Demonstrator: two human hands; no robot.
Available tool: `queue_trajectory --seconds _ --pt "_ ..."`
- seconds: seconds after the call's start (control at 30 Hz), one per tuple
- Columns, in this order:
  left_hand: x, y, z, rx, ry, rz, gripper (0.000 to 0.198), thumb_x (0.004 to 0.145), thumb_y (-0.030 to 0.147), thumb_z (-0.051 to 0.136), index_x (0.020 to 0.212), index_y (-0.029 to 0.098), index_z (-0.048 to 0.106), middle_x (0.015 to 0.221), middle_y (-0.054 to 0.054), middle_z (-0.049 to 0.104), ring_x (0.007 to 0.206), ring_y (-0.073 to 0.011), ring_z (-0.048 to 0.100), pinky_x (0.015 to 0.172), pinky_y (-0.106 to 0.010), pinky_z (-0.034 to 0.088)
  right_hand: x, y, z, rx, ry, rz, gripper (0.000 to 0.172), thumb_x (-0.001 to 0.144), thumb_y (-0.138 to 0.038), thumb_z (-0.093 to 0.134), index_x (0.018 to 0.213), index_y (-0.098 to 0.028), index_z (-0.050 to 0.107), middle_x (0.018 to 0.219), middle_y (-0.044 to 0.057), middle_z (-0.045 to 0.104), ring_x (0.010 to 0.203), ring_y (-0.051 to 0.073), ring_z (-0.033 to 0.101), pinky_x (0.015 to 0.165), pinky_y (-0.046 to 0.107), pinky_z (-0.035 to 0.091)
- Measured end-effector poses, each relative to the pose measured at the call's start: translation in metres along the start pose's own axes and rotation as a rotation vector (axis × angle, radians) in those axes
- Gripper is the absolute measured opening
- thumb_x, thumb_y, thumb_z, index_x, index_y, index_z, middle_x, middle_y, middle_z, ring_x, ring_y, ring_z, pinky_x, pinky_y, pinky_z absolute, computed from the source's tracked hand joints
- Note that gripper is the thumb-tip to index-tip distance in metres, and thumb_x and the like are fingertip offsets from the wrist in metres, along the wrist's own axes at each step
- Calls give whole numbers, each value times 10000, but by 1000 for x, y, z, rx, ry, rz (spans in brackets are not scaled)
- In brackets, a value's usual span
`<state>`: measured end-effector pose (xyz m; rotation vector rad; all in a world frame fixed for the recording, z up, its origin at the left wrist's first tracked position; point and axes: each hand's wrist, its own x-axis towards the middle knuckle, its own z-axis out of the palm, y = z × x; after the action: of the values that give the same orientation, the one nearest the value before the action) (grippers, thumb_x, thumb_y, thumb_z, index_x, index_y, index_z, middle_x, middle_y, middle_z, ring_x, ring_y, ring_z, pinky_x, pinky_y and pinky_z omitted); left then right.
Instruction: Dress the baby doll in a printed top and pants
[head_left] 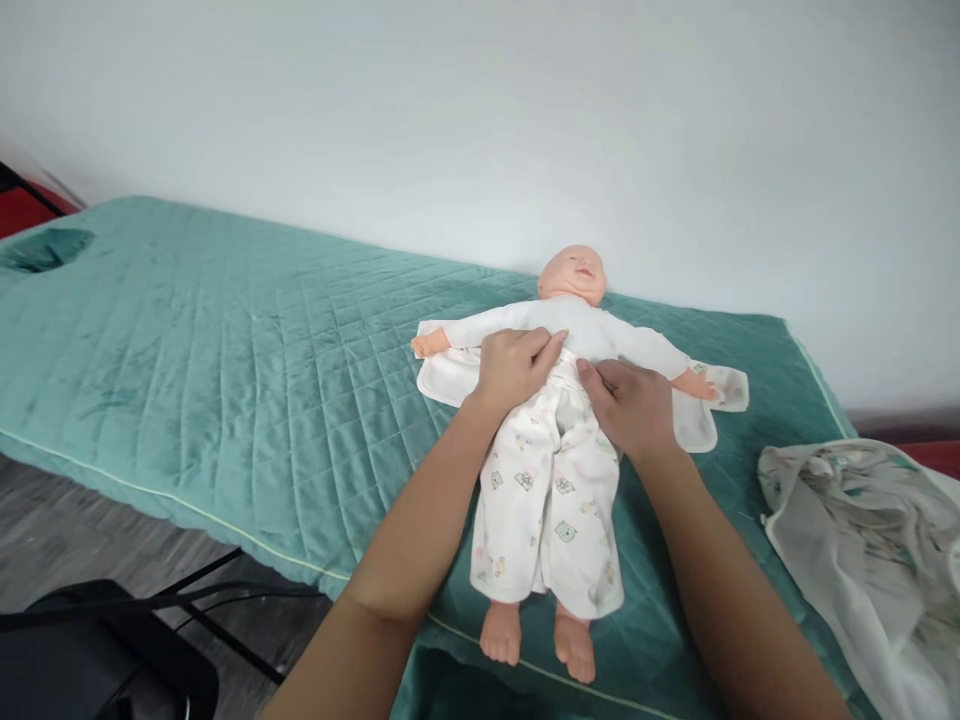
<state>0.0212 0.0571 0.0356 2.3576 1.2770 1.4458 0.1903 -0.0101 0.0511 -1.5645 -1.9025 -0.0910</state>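
A baby doll lies on its back, arms stretched out, its head toward the wall. It wears white patterned pants, with both bare feet sticking out of the leg ends. My left hand is closed on the waistband at one side. At the other side of the waist, my right hand pinches the waistband between thumb and curled fingers. Under the doll's arms and back a white garment is spread flat, its edges showing on both sides.
A green quilted cover lies over the long bed, which has a hole at its far left end. Crumpled pale cloth rests at the right. A black object stands on the floor at lower left. The wall runs behind the bed.
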Motion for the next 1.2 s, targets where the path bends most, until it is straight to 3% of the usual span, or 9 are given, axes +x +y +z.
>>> queue_trajectory --seconds 0.4,0.9,1.2 --pt "-15 -13 -7 -159 77 -194 588 999 509 435 527 207 258 474 38 297 476 -104 322 540 -301 243 -5 5 7 -69 73 34 535 1028 -440 407 549 -203 426 536 24 541 516 136 428 548 308 204" --pt "-67 16 -29 -282 135 -346 548 994 450 482 564 193 261 528 50 249 529 -89 295 548 -287 239 -12 11 12 -130 136 6 477 1021 -359 383 573 -205 437 539 23 521 522 137 396 564 314 186" --pt "-66 15 -25 -384 81 -424 521 980 455 507 578 193 303 552 50 277 554 -94 289 558 -278 258 -13 12 12 -65 144 37 467 1016 -384 355 579 -220 339 542 14 457 541 139 373 575 315 200"
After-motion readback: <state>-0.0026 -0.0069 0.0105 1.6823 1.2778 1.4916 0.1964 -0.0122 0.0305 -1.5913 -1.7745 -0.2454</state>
